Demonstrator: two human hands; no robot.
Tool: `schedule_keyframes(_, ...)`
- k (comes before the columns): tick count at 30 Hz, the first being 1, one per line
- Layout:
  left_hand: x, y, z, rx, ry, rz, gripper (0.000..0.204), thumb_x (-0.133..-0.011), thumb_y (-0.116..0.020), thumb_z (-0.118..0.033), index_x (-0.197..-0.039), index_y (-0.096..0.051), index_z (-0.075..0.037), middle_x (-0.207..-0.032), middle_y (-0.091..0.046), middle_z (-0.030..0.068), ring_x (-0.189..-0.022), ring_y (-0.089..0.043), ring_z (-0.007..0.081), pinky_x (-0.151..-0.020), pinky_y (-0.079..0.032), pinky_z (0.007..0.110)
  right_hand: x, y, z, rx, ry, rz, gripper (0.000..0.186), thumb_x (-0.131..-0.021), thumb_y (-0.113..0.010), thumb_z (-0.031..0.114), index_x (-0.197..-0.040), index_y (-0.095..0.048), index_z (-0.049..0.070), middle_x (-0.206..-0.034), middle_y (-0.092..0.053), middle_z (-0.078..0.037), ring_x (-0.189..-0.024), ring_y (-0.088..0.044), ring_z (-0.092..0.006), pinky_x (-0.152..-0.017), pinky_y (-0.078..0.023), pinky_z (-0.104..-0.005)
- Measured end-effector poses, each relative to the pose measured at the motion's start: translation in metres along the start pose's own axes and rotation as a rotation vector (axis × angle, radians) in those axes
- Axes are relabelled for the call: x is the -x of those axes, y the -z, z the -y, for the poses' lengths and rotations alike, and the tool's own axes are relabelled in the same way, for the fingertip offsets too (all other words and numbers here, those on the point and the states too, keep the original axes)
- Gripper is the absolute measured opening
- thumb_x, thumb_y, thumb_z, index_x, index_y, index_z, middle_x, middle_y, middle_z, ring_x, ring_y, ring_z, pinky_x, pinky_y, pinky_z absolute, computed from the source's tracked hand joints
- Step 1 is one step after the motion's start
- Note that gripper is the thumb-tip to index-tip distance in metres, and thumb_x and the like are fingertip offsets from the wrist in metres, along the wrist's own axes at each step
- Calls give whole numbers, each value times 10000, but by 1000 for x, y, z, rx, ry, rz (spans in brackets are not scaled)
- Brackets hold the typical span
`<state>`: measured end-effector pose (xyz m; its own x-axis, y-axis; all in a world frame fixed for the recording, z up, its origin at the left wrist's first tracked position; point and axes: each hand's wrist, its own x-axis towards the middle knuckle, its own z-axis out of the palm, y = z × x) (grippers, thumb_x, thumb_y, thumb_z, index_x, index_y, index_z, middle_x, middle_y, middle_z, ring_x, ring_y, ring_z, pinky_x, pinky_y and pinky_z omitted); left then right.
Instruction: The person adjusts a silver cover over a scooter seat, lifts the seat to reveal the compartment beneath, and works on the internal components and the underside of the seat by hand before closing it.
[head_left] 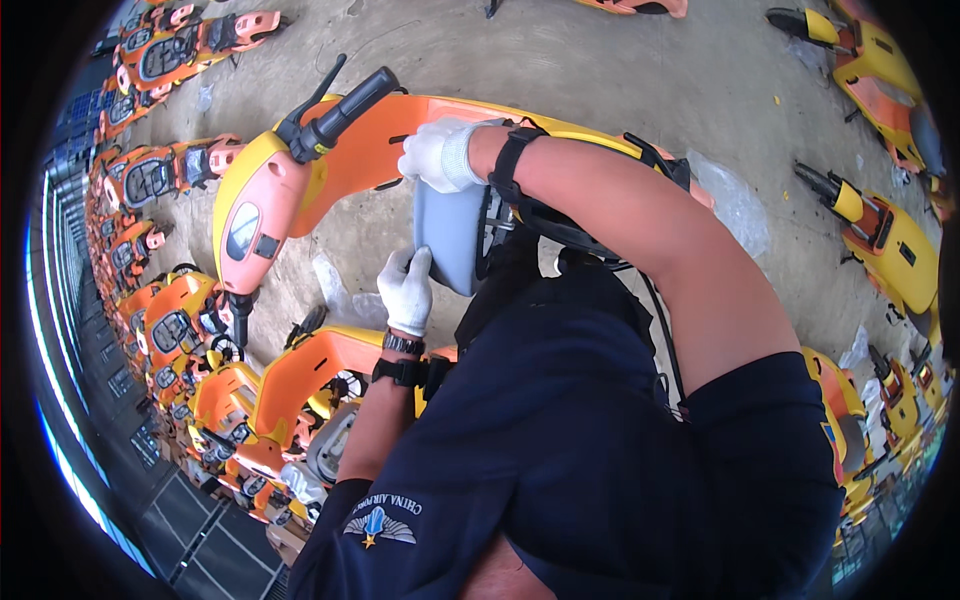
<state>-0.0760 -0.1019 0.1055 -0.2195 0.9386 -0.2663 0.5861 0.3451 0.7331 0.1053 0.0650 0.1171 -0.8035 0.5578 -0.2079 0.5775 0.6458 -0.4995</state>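
A grey curved scooter seat (447, 235) is tipped up in front of my body, beside the scooter's black-framed part. My left hand (405, 290), in a white glove, pinches the near left edge of the seat with thumb and fingers. At the seat's far end my right hand (440, 155), also gloved in white, is closed over the edge; its fingertips are partly hidden. Beyond the hands runs the orange and yellow body (370, 135) of the scooter. Its pink and yellow handlebar head (262, 215) points left, with a black grip (355, 105).
Another orange and yellow scooter (310, 375) stands close by my left forearm. Rows of scooters line the left side, and more yellow ones (895, 255) stand at the right. Clear plastic wrap (735, 200) lies on the concrete floor, with another piece (340, 290) near my left hand.
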Motion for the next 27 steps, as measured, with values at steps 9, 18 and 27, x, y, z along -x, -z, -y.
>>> schedule_keyframes(9,33,-39,30,277,-20,-190,217,-880,-682,-148,-1006,-642,23,-819,-641,46,-743,-556,100,-694,-477,270,9,-23,63,295,241,217,176,-770,-624,142,-912,-726,125,-985,-684,-58,-1001,-645,-250,-764,-496,-406)
schedule_keyframes(18,37,-51,73,585,-38,-173,111,-871,-644,-18,-968,-615,28,-891,-585,12,-825,-523,91,-762,-435,241,3,-42,89,358,293,239,178,-813,-604,153,-942,-722,117,-966,-684,-55,-987,-647,-258,-754,-528,-420)
schedule_keyframes(27,28,-69,59,688,-6,-410,33,-872,-587,11,-860,-610,30,-805,-615,1,-739,-512,70,-678,-443,236,-19,-56,101,358,288,267,182,-789,-604,152,-885,-743,85,-884,-719,-113,-868,-691,-301,-725,-546,-413)
